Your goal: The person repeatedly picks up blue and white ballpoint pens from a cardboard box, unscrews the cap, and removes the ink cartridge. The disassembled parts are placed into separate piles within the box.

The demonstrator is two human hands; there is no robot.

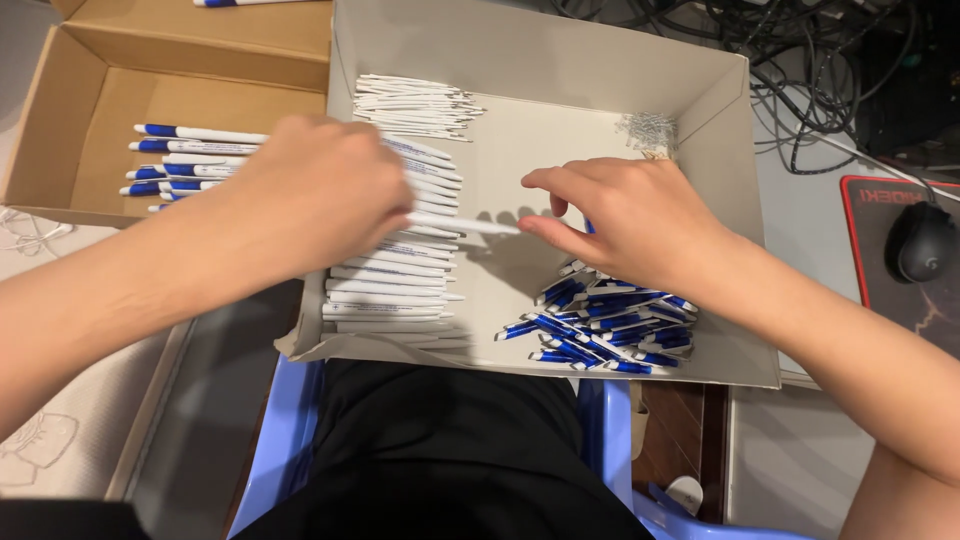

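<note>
While both hands [330,190] [625,215] pinch a white pen barrel [462,224], bare box floor [560,130] lies beyond.

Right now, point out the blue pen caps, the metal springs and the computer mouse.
blue pen caps [600,325], head view, middle of the pile.
metal springs [648,130], head view, centre of the cluster.
computer mouse [922,242], head view, top of its body.

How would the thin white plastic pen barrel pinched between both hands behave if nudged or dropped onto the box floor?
The thin white plastic pen barrel looks stiff: it spans straight between the left hand and the right hand. Being slim and apparently hollow, it is probably light. Its round shape suggests it would roll on the flat floor of the white cardboard box.
</note>
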